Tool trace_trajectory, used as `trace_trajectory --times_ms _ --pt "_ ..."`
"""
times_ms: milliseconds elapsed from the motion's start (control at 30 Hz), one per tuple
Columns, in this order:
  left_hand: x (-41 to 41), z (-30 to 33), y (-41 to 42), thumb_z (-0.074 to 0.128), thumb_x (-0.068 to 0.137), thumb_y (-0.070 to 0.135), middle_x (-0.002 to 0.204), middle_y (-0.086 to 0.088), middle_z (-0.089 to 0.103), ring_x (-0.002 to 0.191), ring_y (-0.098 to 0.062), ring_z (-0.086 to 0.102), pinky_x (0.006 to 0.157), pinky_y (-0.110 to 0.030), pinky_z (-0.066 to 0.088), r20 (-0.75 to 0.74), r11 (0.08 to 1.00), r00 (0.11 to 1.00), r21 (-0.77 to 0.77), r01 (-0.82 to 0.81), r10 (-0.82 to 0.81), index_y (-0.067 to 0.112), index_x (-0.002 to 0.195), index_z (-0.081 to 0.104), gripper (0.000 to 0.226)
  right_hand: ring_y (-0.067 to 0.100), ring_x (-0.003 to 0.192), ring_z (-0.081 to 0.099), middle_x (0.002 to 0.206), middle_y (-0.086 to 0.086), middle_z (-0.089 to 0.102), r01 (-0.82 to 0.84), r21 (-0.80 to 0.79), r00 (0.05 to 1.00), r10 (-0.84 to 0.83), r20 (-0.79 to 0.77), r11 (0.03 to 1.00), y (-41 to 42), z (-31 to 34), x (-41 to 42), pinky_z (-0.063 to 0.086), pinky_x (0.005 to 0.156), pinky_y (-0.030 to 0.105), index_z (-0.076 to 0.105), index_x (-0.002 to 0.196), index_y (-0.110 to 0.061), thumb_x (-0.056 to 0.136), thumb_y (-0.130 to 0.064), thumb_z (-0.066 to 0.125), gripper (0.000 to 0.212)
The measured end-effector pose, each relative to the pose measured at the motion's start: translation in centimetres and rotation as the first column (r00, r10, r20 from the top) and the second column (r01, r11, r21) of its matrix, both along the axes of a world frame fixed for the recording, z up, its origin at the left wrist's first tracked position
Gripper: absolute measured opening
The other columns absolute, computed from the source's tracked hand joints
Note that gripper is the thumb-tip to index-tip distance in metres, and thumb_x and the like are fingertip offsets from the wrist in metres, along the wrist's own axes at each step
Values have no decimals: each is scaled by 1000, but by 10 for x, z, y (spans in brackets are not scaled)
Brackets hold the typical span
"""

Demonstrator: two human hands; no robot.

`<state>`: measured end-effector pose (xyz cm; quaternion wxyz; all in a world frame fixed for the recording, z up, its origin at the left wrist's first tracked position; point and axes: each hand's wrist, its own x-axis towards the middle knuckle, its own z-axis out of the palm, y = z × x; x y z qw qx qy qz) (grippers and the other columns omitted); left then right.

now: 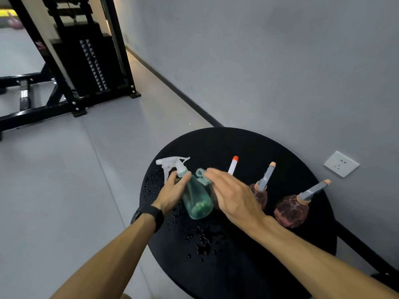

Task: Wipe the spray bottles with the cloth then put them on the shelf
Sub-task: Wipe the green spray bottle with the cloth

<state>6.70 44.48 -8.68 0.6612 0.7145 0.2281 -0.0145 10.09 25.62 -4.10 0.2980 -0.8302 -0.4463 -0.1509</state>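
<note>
Green translucent plastic is what I see at the centre: a green spray bottle with a white trigger head (195,196) is tilted over the round black table (237,143), its base toward me and its nozzle pointing away to the left. My left hand (172,194) grips it at the neck, thumb across the top just under the trigger and fingers curled round the far side. A black band (154,213) sits on that wrist.

My right hand (232,196) lies flat, fingers straight and together, pressing a pale green cloth (203,175) against the right flank of the bottle; only a bunched corner of the cloth shows past my fingertips. The hand is somewhat blurred.

Just beyond the right hand's fingers a white tube with an orange cap (233,165) sticks up; whatever it belongs to is hidden behind the hand. To the right of that hand stand two round pink textured bottles with grey spray stems: the nearer one (260,194) partly covered by the hand, the other (291,210) further right, close to the forearm.

Water droplets (200,240) are scattered on the table below and left of my hands. Past the table's right edge, a white wall socket (341,164) sits on the grey wall.
</note>
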Motion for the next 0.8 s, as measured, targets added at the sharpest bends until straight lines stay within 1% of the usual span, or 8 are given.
trace_trajectory --times_ms 167,267,333,467,533,600,733,800 --pt "-23 13 -2 56 89 62 118 1 66 105 -18 65 91 -41 50 2 989 998 -131 -62 63 31 115 56 40 19 117 59 126 7 64 49 83 999 -49 6 995 38 25 3 49 97 31 61 121 -8 93 -1 55 29" --pt "-35 14 -4 54 85 70 125 -4 66 114 -25 66 100 -51 49 37 954 996 -291 -71 85 30 125 56 57 27 120 58 124 13 64 16 54 998 -20 68 998 55 19 -5 44 104 38 64 114 -4 90 1 53 26" --pt "-45 19 -8 47 92 64 126 -6 68 115 -24 66 102 -49 49 54 929 991 -357 -95 122 26 127 60 53 29 123 56 123 14 65 0 -3 997 0 77 1000 62 8 -16 41 108 43 65 110 -3 90 -2 44 29" --pt "-57 6 -8 39 100 57 127 -14 68 120 -27 64 108 -47 44 32 833 981 -535 -143 189 13 125 67 57 23 135 43 135 11 58 -59 -104 992 47 -120 993 63 -19 -44 34 113 46 61 118 -4 89 -9 36 39" --pt "-59 2 -5 39 101 55 125 -16 68 119 -28 64 107 -42 45 43 804 977 -576 -147 210 7 123 68 60 11 144 26 149 4 43 -78 -103 963 48 -266 992 60 -25 -58 20 120 33 53 129 -4 91 -9 41 40" --pt "-60 -1 -4 41 101 53 118 -18 70 111 -29 67 101 -41 49 55 786 978 -605 -129 203 4 118 70 59 1 146 13 156 -5 30 -77 -81 949 48 -311 994 57 -27 -67 10 117 14 53 124 -7 94 -16 48 31" --pt "-54 -1 -7 47 99 50 101 -17 72 95 -28 69 91 -40 55 78 782 981 -616 -93 178 4 101 74 53 -7 138 27 146 -17 39 63 85 896 -19 -445 994 56 -30 -70 29 109 17 55 95 -15 97 -29 55 14" --pt "-50 1 -12 48 99 48 96 -15 72 91 -26 70 85 -37 57 82 778 982 -623 -85 173 8 95 75 49 -9 136 25 147 -22 30 142 99 883 -81 -463 985 58 -31 -66 26 108 11 53 106 -24 97 -27 55 9"
